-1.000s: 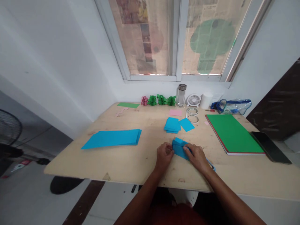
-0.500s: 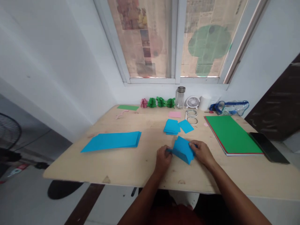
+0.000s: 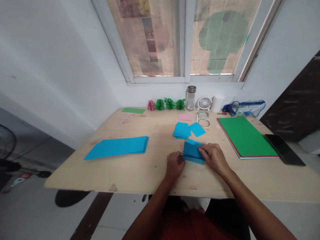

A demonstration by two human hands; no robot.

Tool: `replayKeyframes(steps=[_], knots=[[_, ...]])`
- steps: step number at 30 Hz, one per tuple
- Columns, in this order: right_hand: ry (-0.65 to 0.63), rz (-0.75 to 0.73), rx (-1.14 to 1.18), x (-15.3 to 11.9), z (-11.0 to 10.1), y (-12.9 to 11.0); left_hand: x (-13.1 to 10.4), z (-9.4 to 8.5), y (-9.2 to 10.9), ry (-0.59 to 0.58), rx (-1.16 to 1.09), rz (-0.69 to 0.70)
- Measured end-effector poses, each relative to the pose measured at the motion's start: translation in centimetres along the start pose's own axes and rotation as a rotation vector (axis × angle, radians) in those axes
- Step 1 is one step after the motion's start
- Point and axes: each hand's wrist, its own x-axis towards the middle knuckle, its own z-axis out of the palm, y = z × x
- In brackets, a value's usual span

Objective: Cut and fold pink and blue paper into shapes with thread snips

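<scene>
Folded blue paper (image 3: 192,150) lies low over the table between my hands, its near part creased and darker. My left hand (image 3: 175,165), fingers curled, pinches it at its near left corner. On the right side, my right hand (image 3: 213,156) grips the paper between thumb and fingers. Just beyond it sit a small stack of blue paper squares (image 3: 182,129) and one separate blue square (image 3: 197,129). Longer blue paper sheets (image 3: 116,146) lie to the left, apart from both hands.
Along the wall stand green paper flowers (image 3: 170,103), a glass bottle (image 3: 190,98), a small white fan (image 3: 204,103) and a clear pouch (image 3: 246,108). Tape rolls (image 3: 204,123) and a pink paper (image 3: 185,117) lie nearer. A green pad (image 3: 246,137) and phone (image 3: 285,150) occupy the right.
The blue paper has turned in my hands; its pointed near flap now lies flatter, with a straight crease facing me. My right hand has moved slightly over the paper, and the head view has tilted down.
</scene>
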Motion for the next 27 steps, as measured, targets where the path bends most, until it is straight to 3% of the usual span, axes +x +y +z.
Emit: replayKeyframes(steps=[5, 12, 20, 27], knots=[[-0.157, -0.017, 0.004, -0.6, 1.4, 0.2, 0.0, 0.2, -0.3, 0.037, 0.02, -0.008], [-0.272, -0.008, -0.069, -0.2, 0.3, 0.3, 0.3, 0.1, 0.0, -0.022, 0.051, 0.061], [-0.277, -0.009, -0.07, -1.8, 0.7, -1.0, 0.0, 0.1, 0.4, -0.043, 0.102, 0.113], [-0.225, 0.07, -0.063, -1.8, 1.6, -0.9, 0.2, -0.2, 0.3, -0.031, 0.003, 0.112]])
